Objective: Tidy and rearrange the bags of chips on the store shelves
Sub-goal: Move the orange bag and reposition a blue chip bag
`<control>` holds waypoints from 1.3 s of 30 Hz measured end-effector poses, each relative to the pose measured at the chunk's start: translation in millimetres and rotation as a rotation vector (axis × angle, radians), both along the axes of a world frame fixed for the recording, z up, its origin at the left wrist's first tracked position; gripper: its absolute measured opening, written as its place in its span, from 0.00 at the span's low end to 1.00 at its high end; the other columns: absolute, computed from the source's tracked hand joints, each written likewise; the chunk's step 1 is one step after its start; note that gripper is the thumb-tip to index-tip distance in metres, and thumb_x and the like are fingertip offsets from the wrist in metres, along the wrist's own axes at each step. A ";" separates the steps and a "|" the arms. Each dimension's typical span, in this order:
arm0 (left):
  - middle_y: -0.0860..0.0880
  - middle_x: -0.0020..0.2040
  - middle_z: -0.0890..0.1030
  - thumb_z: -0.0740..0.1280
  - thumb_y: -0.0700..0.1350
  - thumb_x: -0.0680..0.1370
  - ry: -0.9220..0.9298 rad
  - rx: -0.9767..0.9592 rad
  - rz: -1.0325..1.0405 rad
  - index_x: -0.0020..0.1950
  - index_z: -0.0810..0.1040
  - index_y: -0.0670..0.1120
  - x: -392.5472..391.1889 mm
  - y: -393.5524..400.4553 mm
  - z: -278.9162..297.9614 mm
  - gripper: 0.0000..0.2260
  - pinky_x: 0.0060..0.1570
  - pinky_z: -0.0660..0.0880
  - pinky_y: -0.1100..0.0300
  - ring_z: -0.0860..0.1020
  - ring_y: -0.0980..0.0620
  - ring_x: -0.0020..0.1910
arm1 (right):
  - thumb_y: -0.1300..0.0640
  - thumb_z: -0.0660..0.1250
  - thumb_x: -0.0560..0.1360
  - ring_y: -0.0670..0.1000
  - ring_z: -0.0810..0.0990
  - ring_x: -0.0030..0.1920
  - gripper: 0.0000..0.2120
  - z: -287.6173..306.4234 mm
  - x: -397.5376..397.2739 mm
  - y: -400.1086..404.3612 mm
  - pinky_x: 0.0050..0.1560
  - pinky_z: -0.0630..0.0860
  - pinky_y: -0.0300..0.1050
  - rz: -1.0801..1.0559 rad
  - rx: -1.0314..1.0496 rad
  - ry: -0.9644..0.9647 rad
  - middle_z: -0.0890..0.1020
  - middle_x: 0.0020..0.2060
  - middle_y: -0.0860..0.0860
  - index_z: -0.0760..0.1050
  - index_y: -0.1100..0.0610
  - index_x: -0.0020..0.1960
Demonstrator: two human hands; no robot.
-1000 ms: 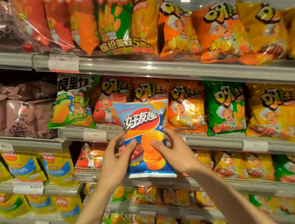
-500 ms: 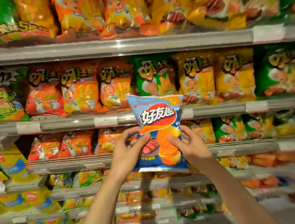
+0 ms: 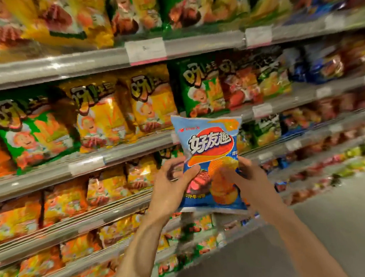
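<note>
Both hands — left hand [image 3: 170, 184], right hand [image 3: 245, 177] — pinch the blue chip bag [image 3: 209, 158] with curled fingers; shelves [image 3: 86, 164] blurred.

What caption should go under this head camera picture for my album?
Both hands, left hand and right hand, hold a blue chip bag upright before blurred store shelves crowded with snack bags.

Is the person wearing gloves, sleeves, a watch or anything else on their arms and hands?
No. Both forearms are bare as far as the picture shows, with no sleeve reaching into view. The left hand and the right hand have no gloves, and no watch, bracelet or ring can be seen on the wrists or the fingers that show, though the picture is somewhat blurred.
</note>
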State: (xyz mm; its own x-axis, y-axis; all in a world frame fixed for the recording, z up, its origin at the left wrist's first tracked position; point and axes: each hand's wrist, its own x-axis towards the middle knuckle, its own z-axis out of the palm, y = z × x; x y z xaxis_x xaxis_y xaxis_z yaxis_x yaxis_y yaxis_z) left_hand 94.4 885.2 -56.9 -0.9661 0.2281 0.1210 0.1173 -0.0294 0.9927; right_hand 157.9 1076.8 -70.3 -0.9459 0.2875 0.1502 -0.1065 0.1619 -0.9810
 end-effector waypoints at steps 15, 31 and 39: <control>0.59 0.49 0.84 0.77 0.48 0.71 0.038 0.002 -0.248 0.59 0.80 0.52 -92.6 265.3 25.3 0.17 0.41 0.78 0.69 0.82 0.64 0.47 | 0.44 0.73 0.69 0.47 0.84 0.56 0.23 35.8 -41.2 249.7 0.58 0.80 0.51 -0.237 0.025 -0.005 0.86 0.54 0.43 0.78 0.48 0.63; 0.61 0.52 0.82 0.74 0.59 0.67 0.175 -0.104 0.016 0.58 0.79 0.56 -123.0 441.0 40.9 0.21 0.51 0.77 0.64 0.79 0.63 0.52 | 0.47 0.74 0.69 0.47 0.84 0.55 0.22 48.9 -126.2 456.9 0.57 0.79 0.49 0.061 -0.006 0.019 0.86 0.52 0.44 0.79 0.50 0.61; 0.56 0.57 0.80 0.74 0.57 0.72 0.216 -0.174 0.174 0.63 0.77 0.53 -136.0 541.6 64.5 0.22 0.57 0.77 0.57 0.79 0.58 0.56 | 0.36 0.75 0.67 0.52 0.82 0.60 0.32 86.9 -181.2 571.5 0.64 0.76 0.58 0.240 0.152 0.030 0.84 0.58 0.48 0.77 0.53 0.64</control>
